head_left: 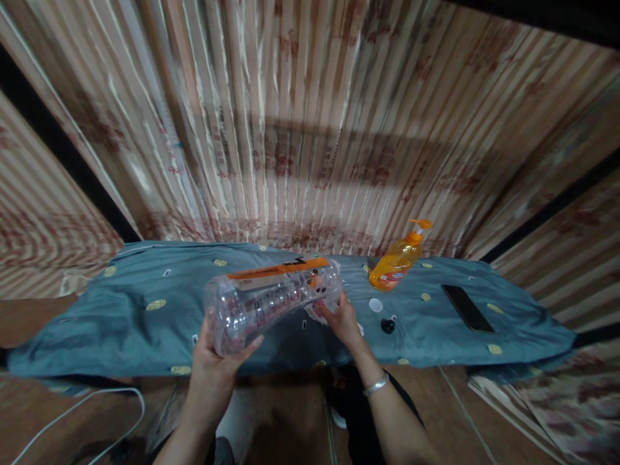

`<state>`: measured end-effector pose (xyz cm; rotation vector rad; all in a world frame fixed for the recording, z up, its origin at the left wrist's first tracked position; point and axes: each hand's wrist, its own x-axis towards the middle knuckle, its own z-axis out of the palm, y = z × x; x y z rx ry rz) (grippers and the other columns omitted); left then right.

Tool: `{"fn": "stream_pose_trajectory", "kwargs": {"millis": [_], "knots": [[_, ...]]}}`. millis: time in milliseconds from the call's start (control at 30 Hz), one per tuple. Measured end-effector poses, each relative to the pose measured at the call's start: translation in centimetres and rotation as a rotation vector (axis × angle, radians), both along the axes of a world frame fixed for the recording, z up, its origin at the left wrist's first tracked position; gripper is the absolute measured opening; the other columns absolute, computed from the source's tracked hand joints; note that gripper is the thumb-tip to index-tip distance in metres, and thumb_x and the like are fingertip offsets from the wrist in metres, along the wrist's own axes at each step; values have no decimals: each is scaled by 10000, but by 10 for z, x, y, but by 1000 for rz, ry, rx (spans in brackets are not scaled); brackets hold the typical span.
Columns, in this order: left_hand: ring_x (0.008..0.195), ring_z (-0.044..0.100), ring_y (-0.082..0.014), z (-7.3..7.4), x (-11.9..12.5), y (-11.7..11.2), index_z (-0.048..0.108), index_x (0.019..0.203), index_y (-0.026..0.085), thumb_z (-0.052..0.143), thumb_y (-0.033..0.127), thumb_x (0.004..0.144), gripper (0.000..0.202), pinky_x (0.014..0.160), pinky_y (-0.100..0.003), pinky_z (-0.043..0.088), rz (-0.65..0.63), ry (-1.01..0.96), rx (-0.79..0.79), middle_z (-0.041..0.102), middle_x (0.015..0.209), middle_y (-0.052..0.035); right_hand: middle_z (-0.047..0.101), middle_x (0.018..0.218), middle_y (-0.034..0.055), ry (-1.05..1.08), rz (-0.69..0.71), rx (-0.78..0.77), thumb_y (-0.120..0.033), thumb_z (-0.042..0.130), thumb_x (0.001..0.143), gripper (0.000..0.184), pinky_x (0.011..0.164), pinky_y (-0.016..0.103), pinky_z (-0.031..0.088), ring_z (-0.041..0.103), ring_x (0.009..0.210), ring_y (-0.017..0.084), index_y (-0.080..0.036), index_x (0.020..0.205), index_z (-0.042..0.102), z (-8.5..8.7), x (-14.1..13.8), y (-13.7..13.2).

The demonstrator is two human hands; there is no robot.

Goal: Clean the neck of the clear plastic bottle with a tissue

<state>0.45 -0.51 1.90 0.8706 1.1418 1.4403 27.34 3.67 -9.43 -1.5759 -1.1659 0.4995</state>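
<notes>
My left hand [216, 365] grips the base end of a large clear plastic bottle [271, 300] with an orange and white label, held on its side above the table's front edge. At the bottle's neck end, my right hand [341, 320] is closed on something white, perhaps a cloth or tissue; I cannot make it out. A silver bracelet sits on that wrist. A small white cap [375, 304] and a black cap [387, 325] lie on the blue cloth just right of my right hand.
A table covered with a blue patterned cloth [145, 323] stands before a striped curtain [310, 129]. An orange pump bottle [400, 258] leans at the back right. A black phone [467, 309] lies further right. A white cable [82, 407] runs over the floor at the lower left.
</notes>
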Motion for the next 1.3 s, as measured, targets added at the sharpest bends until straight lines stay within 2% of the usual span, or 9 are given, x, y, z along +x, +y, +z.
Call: {"fn": "stream_pose_trajectory", "kwargs": {"millis": [100, 233, 300, 400, 500, 633, 833, 1100, 1300], "knots": [[1115, 793, -342, -2, 0, -1, 721, 1244, 222, 1087, 434, 431, 917, 1147, -555, 573, 18, 8, -5, 808, 1191, -93, 866, 993, 114, 2, 21, -13, -566, 761, 770, 512, 835, 480, 663, 835, 915, 360, -239, 1149, 648, -2, -1, 0], [1209, 774, -348, -10, 0, -1, 711, 1306, 233, 1071, 450, 526, 886, 1190, -536, 542, 17, 9, 46, 805, 1237, -87, 863, 1008, 117, 8, -5, 4, -550, 767, 765, 503, 819, 468, 672, 839, 918, 356, -243, 1146, 654, -3, -2, 0], [1177, 786, -337, -13, 0, -1, 703, 1329, 245, 1064, 438, 554, 876, 1158, -527, 570, 33, -3, 47, 796, 1268, -85, 865, 1030, 115, 1, -6, 24, -541, 772, 772, 496, 826, 467, 676, 842, 936, 353, -247, 1157, 662, -2, -3, 0], [1146, 795, -343, -16, -1, 0, 704, 1320, 257, 1081, 386, 504, 907, 1092, -524, 615, 9, -13, 15, 799, 1259, -82, 871, 1026, 111, 17, 15, 37, -555, 776, 775, 495, 827, 477, 678, 842, 929, 357, -258, 1155, 668, 0, -3, -1], [1188, 782, -335, -17, -1, 1, 703, 1306, 258, 1072, 409, 516, 884, 1121, -512, 596, 26, -18, 24, 798, 1292, -77, 877, 1040, 113, 17, 16, 35, -554, 782, 779, 483, 836, 471, 672, 844, 945, 357, -261, 1146, 671, 1, -3, -1], [1155, 781, -330, -13, 0, 2, 713, 1224, 235, 1086, 428, 435, 894, 1134, -509, 580, 12, 0, 11, 800, 1269, -88, 875, 1037, 126, -16, -21, 15, -563, 780, 759, 512, 835, 472, 669, 843, 937, 359, -244, 1144, 668, 0, -2, -1], [1128, 766, -334, 0, 5, 1, 693, 1192, 233, 1087, 423, 349, 950, 1244, -604, 458, 63, -34, -55, 806, 1215, -88, 875, 1045, 120, -24, 12, 0, -523, 766, 788, 479, 841, 482, 672, 838, 932, 353, -245, 1166, 666, 3, -2, -2], [1198, 755, -330, -9, 0, 3, 685, 1221, 256, 1090, 385, 437, 892, 1199, -549, 519, 7, -32, -17, 798, 1245, -71, 875, 1086, 123, 2, 10, -6, -498, 796, 757, 529, 883, 479, 666, 837, 994, 355, -239, 1200, 666, 3, 0, -1], [1215, 744, -369, 4, 8, 1, 686, 1200, 245, 1075, 374, 346, 947, 1263, -608, 434, 63, -54, -67, 802, 1209, -74, 866, 1055, 115, -1, 17, -12, -499, 787, 763, 516, 878, 492, 666, 836, 976, 362, -247, 1194, 657, 1, 1, 0]]}}
